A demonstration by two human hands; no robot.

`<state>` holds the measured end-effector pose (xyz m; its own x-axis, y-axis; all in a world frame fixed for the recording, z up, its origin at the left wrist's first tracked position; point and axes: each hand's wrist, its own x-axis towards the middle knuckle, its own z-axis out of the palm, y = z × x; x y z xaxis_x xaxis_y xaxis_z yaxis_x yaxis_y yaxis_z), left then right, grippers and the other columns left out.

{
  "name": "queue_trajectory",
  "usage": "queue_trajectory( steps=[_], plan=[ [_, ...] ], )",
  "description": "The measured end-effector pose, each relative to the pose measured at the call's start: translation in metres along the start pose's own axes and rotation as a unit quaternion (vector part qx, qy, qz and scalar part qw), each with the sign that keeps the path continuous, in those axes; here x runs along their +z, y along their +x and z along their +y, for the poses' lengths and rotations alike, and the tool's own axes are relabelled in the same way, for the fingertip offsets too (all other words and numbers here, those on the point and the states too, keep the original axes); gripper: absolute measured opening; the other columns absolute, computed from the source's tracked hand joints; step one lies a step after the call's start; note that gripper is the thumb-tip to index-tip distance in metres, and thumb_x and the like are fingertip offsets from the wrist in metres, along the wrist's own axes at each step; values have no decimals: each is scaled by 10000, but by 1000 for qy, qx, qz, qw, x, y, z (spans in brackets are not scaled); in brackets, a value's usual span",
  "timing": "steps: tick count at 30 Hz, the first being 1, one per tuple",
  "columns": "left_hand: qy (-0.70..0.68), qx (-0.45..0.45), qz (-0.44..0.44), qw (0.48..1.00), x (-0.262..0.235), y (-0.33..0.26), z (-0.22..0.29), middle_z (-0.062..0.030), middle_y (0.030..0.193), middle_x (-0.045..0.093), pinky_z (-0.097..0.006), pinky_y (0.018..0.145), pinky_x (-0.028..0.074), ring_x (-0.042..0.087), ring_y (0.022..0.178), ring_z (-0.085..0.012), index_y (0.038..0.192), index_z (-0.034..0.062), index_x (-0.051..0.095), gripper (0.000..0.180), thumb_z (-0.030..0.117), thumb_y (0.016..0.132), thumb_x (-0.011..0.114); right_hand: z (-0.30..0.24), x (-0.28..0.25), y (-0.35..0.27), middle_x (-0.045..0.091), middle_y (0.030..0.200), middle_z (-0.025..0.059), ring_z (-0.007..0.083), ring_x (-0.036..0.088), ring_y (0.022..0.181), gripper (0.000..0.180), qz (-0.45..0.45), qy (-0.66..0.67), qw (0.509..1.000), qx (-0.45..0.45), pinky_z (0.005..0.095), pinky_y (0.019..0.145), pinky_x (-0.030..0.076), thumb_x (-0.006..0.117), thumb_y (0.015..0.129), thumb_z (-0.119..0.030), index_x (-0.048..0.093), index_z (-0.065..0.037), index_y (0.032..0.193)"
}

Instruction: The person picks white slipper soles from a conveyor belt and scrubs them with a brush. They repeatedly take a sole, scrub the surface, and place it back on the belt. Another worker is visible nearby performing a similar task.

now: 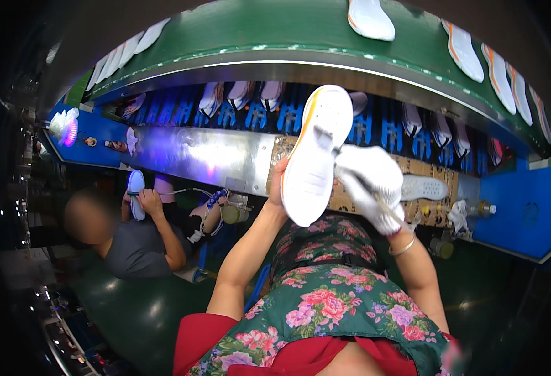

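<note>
My bare left hand [277,183] grips a white shoe sole [313,172] with an orange stripe along its edge, holding it upright with the hollow inner side facing me. My right hand [372,178], in a white knit glove, is closed round a thin-handled brush [385,210]. The brush's dark tip is at the sole's right edge, near the middle. A grey, wet-looking patch shows on the sole beside it. Behind the gloved hand, a light grey sole [425,187] with small holes lies on the cardboard-covered bench [344,199].
A green shelf [257,34] above carries several white soles. Behind the bench, blue racks [282,116] hold several shoe uppers. A crumpled white cloth [458,215] and a bottle [485,208] stand at right. At left, a co-worker [141,244] holds another sole [136,185].
</note>
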<state>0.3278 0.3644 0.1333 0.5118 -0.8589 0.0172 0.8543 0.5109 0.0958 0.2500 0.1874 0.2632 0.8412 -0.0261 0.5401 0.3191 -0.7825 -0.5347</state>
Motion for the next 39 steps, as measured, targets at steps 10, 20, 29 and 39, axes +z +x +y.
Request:
queue_trajectory(
  steps=[10, 20, 29, 39],
  plan=[
    [112, 58, -257, 958, 45, 15, 102, -341, 1446, 378, -592, 781, 614, 608, 1083, -510, 1558, 16, 211, 1211, 603, 701, 832, 20, -10, -61, 720, 1051, 199, 190, 678, 770, 160, 214, 475, 754, 401, 271, 677, 561, 703, 820, 70, 718, 61, 979],
    [1, 179, 35, 983, 55, 130, 163, -371, 1568, 152, -530, 1175, 353, 289, 1440, -502, 1572, 1, -11, 927, 485, 1005, 540, 27, 58, -80, 743, 924, 105, 143, 667, 738, 220, 161, 406, 772, 462, 256, 667, 526, 769, 812, 24, 744, 33, 1030],
    [772, 378, 243, 449, 30, 153, 242, -227, 1113, 615, -474, 928, 492, 597, 1092, -381, 1383, 9, 443, 806, 239, 737, 867, 36, 88, -90, 737, 880, 109, 166, 681, 713, 226, 155, 400, 752, 500, 270, 646, 540, 761, 823, 14, 731, 41, 1046],
    [845, 390, 273, 243, -4, 163, 370, -225, 1075, 673, -474, 887, 526, 648, 1039, -396, 1108, -4, 651, 468, 329, 800, 768, 42, 118, -71, 731, 877, 97, 162, 671, 685, 212, 151, 367, 751, 528, 265, 621, 531, 754, 833, 13, 728, 39, 1042]
  ],
)
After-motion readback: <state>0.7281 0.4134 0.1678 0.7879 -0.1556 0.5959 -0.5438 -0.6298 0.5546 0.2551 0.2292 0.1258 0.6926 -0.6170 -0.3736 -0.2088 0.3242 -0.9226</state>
